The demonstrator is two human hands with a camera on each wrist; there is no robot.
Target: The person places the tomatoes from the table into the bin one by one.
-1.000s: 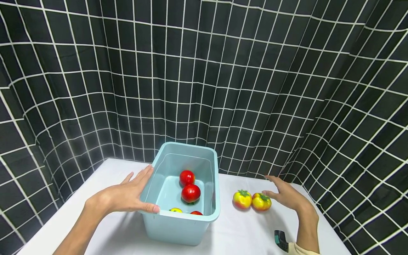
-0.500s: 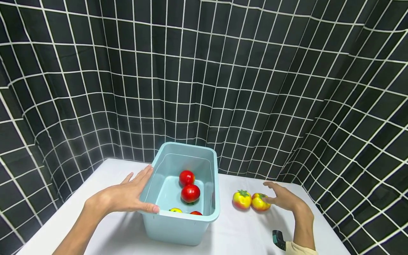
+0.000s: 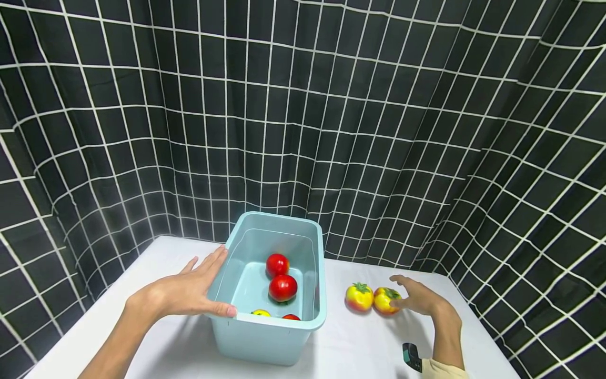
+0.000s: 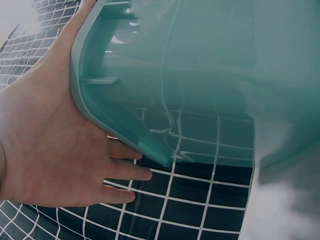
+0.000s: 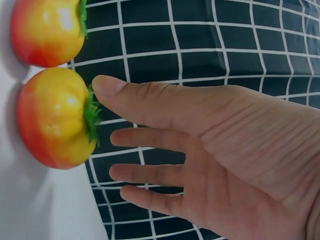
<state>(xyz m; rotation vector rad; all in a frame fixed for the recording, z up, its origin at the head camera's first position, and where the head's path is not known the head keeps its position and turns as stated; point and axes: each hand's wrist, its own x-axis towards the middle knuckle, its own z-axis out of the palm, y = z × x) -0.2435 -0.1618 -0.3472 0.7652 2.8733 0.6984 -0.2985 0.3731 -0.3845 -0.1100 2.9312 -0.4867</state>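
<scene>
A light blue plastic bin [image 3: 265, 342] stands on the table. My left hand [image 3: 182, 289] rests on its left rim with straight fingers, the thumb over the near rim; the left wrist view shows the palm against the bin's edge [image 4: 82, 97]. To the bin's right, two yellow-and-red tomatoes with green leafy tops sit side by side, a left tomato [image 3: 359, 297] and a right tomato [image 3: 384, 301]. My right hand [image 3: 418, 298] hovers at the right one, fingers spread and holding nothing. In the right wrist view the thumb tip is right at that tomato's [image 5: 57, 120] green top.
Inside the bin lie two red tomatoes, a farther one [image 3: 277, 264] and a nearer one [image 3: 283, 288], with a yellow top [image 3: 261, 312] and a red one [image 3: 291, 317] partly hidden behind the near wall. A black gridded curtain [image 3: 284, 131] surrounds the white table [image 3: 341, 347].
My right hand has shifted a little left and its fingertips have come lower, so the thumb now overlaps the right tomato. My left hand and the bin stay in place.
</scene>
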